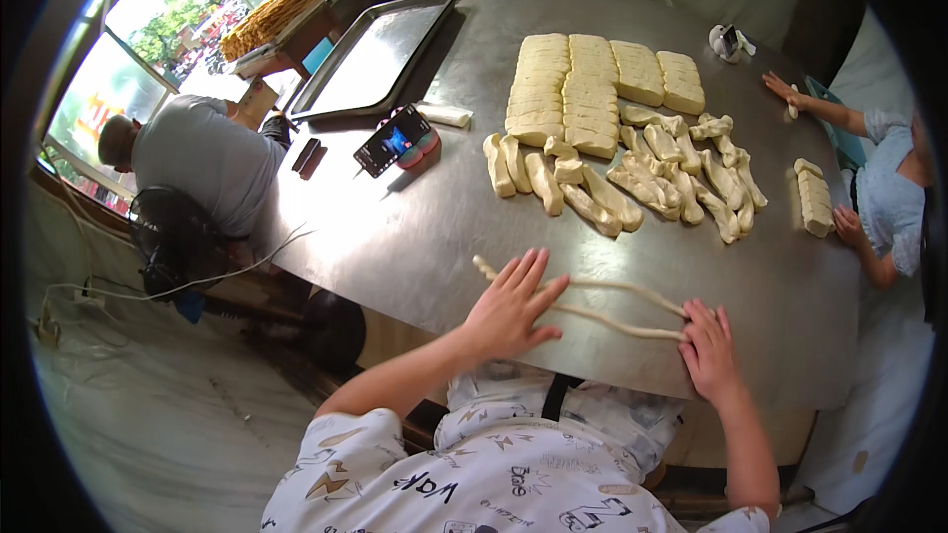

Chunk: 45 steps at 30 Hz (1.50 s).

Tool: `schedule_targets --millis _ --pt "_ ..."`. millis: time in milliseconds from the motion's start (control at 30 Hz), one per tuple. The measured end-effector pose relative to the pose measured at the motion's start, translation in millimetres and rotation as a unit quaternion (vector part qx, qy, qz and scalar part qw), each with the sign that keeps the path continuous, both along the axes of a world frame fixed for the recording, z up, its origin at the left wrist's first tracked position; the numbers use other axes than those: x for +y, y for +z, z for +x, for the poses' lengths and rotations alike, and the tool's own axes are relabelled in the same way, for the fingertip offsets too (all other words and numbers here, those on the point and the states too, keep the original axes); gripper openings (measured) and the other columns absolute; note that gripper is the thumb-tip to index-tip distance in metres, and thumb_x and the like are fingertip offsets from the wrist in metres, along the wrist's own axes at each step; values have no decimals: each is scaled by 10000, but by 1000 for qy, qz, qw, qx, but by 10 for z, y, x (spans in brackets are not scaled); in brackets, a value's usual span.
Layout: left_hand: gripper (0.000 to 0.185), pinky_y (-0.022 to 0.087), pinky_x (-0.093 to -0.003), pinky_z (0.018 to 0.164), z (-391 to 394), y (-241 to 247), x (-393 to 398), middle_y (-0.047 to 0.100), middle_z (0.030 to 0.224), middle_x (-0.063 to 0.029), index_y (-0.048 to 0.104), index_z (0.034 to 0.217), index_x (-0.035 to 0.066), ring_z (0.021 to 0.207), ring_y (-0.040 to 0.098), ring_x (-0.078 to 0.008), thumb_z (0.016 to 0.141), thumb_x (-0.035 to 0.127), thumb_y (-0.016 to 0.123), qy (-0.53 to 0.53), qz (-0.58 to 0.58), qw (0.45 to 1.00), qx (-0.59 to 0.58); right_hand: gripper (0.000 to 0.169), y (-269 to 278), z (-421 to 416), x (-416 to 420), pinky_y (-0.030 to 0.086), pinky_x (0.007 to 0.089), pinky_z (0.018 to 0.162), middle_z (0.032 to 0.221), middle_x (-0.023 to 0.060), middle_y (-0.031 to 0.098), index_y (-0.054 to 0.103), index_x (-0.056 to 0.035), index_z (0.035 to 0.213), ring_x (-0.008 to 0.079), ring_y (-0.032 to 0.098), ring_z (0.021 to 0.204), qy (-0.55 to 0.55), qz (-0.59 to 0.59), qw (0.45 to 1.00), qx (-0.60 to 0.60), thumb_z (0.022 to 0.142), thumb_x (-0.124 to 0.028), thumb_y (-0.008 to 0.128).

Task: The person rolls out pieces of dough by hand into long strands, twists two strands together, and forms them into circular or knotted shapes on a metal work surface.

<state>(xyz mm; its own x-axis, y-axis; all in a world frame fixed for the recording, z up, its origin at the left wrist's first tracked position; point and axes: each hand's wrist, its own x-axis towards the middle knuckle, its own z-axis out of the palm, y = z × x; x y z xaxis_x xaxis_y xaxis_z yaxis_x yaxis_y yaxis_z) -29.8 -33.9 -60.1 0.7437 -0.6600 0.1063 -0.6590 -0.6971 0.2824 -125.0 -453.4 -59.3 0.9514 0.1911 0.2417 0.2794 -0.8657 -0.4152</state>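
A long, thin dough rope (626, 286) lies on the steel table in two roughly parallel strands. Flat over its left end rests my left hand (515, 305), fingers spread, with a short twisted tip of dough showing beyond the fingers. My right hand (709, 346) lies on the right ends of both strands, its fingers slightly bent; what is under the palm is hidden. Beyond the hands is a loose pile of cut dough strips (666, 163). Behind that stand scored dough slabs (566, 89) set side by side.
A phone on a stand (396, 141), a dark case (307, 157) and a large metal tray (374, 55) are at the left. Across the right edge, another person's hand (852, 226) is beside a small scored dough piece (813, 198). A small white device (726, 43) stands at the far right.
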Motion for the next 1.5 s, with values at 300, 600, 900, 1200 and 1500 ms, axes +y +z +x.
schedule_targets --millis 300,600,900,1200,1500 --pt "975 132 -572 1383 601 -57 -346 238 1794 -360 330 1750 54 1711 142 -490 1047 665 621 38 -57 997 -38 205 -53 474 297 362 584 1306 1415 158 728 725 -43 1220 405 594 1447 -54 18 996 -66 1047 -133 661" --pt "976 150 -575 1383 644 36 -616 236 1791 -364 334 1710 -53 1702 164 -492 1061 616 625 112 -57 990 -68 77 153 658 -7 189 622 1363 1574 149 656 637 -58 1041 369 503 1580 -104 60 991 66 1025 -104 696" --pt "950 147 -577 1388 149 233 -610 258 1785 -359 377 1724 51 1706 161 -486 1044 671 614 64 28 997 -37 116 451 296 -60 278 584 1338 1523 154 682 659 -46 1107 396 552 1513 -182 211 939 202 1018 -113 694" --pt "958 125 -686 1351 -248 129 -379 216 1800 -358 366 1756 156 1693 143 -546 1026 726 611 -2 44 999 2 300 359 -27 -186 352 559 1307 1585 182 612 645 -28 1304 424 537 1502 -71 62 975 199 1020 -115 688" --pt "926 172 -653 1357 -152 84 -413 298 1764 -369 381 1751 192 1674 231 -538 1028 728 598 -71 29 997 -7 98 26 -279 -111 188 638 1362 1463 125 715 647 -61 1006 361 544 1541 -21 36 996 82 1011 -121 724"
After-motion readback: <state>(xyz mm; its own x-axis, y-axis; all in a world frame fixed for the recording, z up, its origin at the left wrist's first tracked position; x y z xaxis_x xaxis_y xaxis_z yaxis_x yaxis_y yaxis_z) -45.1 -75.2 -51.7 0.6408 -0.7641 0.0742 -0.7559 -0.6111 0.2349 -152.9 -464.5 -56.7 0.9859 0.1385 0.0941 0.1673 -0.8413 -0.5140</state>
